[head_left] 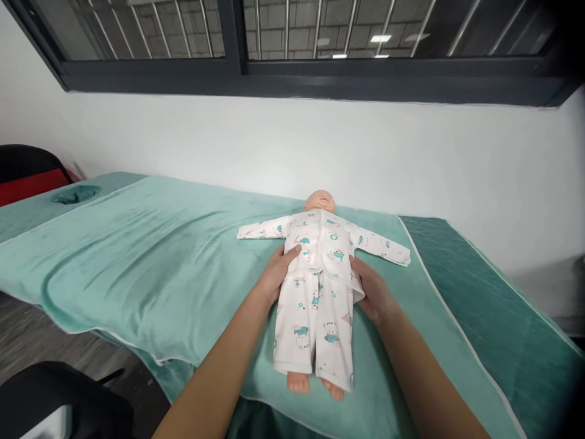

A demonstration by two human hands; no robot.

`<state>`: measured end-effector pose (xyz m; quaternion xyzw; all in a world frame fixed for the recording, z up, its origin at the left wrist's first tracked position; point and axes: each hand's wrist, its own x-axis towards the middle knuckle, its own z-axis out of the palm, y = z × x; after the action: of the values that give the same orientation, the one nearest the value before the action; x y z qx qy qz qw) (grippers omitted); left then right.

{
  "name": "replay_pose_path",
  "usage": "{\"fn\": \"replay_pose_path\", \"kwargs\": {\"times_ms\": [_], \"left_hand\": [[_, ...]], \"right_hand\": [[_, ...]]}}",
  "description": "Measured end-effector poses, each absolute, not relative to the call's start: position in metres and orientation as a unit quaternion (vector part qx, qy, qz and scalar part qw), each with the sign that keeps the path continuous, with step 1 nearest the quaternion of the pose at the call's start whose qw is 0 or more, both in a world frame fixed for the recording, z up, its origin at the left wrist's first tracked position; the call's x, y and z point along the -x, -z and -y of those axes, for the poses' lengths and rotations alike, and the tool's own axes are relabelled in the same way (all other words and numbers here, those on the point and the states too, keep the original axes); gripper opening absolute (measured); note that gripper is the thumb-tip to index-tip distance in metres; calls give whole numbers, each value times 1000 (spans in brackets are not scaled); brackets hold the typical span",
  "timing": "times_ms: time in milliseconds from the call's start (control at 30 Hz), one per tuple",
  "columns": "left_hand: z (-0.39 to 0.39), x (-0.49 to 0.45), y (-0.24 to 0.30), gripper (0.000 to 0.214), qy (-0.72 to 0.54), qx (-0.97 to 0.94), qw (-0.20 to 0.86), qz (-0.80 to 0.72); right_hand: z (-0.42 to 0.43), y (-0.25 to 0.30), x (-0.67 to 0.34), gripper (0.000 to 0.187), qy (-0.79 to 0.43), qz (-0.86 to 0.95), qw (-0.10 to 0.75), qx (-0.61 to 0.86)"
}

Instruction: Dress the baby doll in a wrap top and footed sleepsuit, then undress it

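Observation:
A baby doll (320, 200) lies on its back with its head toward the wall. It wears a white, print-patterned long-sleeved shirt (336, 241) and matching trousers (297, 326), and its bare feet (298, 382) stick out at the cuffs. Both sleeves are spread sideways, with no doll hands showing at their ends. My left hand (278, 268) grips the doll's waist from the left, thumb on top of the shirt and fingers mostly hidden beneath. On the other side my right hand (373, 289) holds the waist near the shirt's hem, its fingertips partly covered by cloth.
A light green cover (150, 256) lies over a darker green bed (498, 305), which has a face hole (77, 194) at the far left. A white wall with a dark window frame (292, 79) stands behind. Black chair parts (68, 396) and a red-and-black chair (31, 174) are at left.

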<state>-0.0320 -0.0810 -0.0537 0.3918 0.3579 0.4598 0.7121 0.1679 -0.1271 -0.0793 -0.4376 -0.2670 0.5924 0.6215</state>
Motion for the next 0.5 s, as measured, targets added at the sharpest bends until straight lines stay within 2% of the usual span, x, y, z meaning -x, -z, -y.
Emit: {"fn": "replay_pose_path", "kwargs": {"times_ms": [300,500], "left_hand": [[44,20,60,53,-471,-386,709,-355],[48,21,60,53,-478,-402,682,-379]], "right_hand": [[103,80,-168,38,-560,266,655,432],[118,90,-156,43,-559,246,662,435]]}}
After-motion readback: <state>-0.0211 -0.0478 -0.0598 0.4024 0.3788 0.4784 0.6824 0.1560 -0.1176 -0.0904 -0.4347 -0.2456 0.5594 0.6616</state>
